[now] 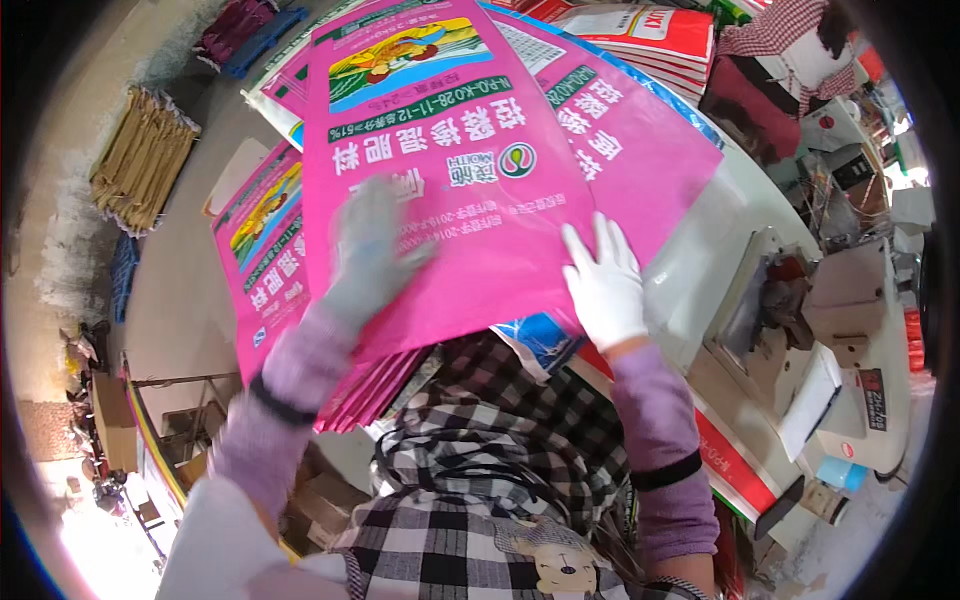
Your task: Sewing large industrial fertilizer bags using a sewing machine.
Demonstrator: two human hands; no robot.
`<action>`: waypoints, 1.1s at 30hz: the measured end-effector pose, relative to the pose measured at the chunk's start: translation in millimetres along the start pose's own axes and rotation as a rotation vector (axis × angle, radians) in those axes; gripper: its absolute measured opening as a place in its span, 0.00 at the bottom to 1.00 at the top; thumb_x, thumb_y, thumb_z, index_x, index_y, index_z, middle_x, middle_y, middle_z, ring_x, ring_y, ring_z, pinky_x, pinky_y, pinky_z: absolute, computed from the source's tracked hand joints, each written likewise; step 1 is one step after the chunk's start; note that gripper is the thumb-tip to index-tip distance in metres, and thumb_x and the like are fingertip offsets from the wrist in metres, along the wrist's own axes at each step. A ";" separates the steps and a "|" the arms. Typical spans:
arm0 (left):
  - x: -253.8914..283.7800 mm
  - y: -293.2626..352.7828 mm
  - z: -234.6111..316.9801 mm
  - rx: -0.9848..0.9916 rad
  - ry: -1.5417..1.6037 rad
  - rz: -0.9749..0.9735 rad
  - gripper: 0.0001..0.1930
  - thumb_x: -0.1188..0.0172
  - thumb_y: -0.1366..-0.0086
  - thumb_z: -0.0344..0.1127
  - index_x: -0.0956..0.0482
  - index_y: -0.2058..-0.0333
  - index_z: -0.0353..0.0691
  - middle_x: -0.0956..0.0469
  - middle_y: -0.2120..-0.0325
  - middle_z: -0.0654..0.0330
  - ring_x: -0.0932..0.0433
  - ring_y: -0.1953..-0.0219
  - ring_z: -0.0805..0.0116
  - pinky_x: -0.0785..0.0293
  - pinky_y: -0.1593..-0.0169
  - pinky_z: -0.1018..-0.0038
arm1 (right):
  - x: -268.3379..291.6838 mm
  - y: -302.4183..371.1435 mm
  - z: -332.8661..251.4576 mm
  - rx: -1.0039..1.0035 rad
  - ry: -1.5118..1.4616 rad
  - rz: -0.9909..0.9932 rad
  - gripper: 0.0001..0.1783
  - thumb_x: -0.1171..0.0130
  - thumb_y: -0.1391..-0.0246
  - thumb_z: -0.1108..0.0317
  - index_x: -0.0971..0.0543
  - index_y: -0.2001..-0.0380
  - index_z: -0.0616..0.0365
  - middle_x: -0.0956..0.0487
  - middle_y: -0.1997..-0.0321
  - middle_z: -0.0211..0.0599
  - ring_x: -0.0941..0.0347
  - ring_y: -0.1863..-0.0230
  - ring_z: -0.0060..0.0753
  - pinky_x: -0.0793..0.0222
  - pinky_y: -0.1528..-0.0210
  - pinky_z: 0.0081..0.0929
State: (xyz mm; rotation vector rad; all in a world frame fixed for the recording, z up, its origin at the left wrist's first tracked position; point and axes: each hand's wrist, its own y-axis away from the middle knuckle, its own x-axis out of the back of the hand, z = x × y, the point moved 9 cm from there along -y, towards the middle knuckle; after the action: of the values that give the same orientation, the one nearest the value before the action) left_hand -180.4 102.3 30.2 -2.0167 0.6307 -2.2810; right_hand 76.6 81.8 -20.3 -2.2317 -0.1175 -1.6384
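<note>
In the head view, a blurred left hand point(375, 245), seemingly open, and a right hand point(606, 285), fingers spread, rest on a pink bag point(480, 290) at upper centre; it looks laid flat, bags beneath point(660, 180) not yet aligned.

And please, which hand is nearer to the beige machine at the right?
Right. The right hand is at the right edge of the top pink bag, left of the beige machine; the left hand is over the bag's left part, farther away.
</note>
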 end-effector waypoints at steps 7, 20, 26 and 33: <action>8.1 205.4 -108.8 1.182 0.898 -0.128 0.17 0.43 0.31 0.42 0.22 0.56 0.30 0.21 0.69 0.62 0.25 0.63 0.73 0.26 0.56 0.75 | 0.2 3.7 6.3 -0.365 -0.607 0.070 0.30 0.41 0.45 0.63 0.31 0.39 0.54 0.21 0.51 0.53 0.24 0.51 0.52 0.31 0.45 0.42; 121.0 354.0 -171.6 1.237 0.974 0.541 0.13 0.51 0.27 0.38 0.22 0.58 0.37 0.25 0.66 0.69 0.30 0.63 0.80 0.31 0.59 0.78 | -149.4 -55.1 -248.0 0.245 -0.279 -0.153 0.29 0.49 0.49 0.76 0.30 0.41 0.53 0.29 0.52 0.56 0.27 0.53 0.58 0.28 0.50 0.45; -45.6 394.8 -169.8 1.437 1.170 0.515 0.11 0.46 0.29 0.33 0.23 0.53 0.37 0.22 0.66 0.68 0.27 0.65 0.79 0.27 0.60 0.78 | -279.8 18.3 -94.6 -0.366 -0.555 -0.074 0.17 0.49 0.39 0.67 0.23 0.48 0.57 0.25 0.45 0.56 0.30 0.44 0.57 0.36 0.42 0.44; 15.2 202.0 -118.7 0.666 -0.001 0.150 0.35 0.36 0.46 0.25 0.38 0.38 0.34 0.38 0.42 0.43 0.39 0.39 0.46 0.41 0.37 0.59 | -122.3 89.5 -125.4 -0.098 -0.907 -0.090 0.19 0.49 0.44 0.71 0.24 0.50 0.60 0.23 0.51 0.52 0.27 0.49 0.52 0.31 0.47 0.41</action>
State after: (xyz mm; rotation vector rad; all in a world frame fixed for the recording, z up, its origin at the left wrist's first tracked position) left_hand -344.9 -54.5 -28.9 -1.5850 -0.0014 -2.0254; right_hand -51.1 -25.9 -124.3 -2.8975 -0.3724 -0.5501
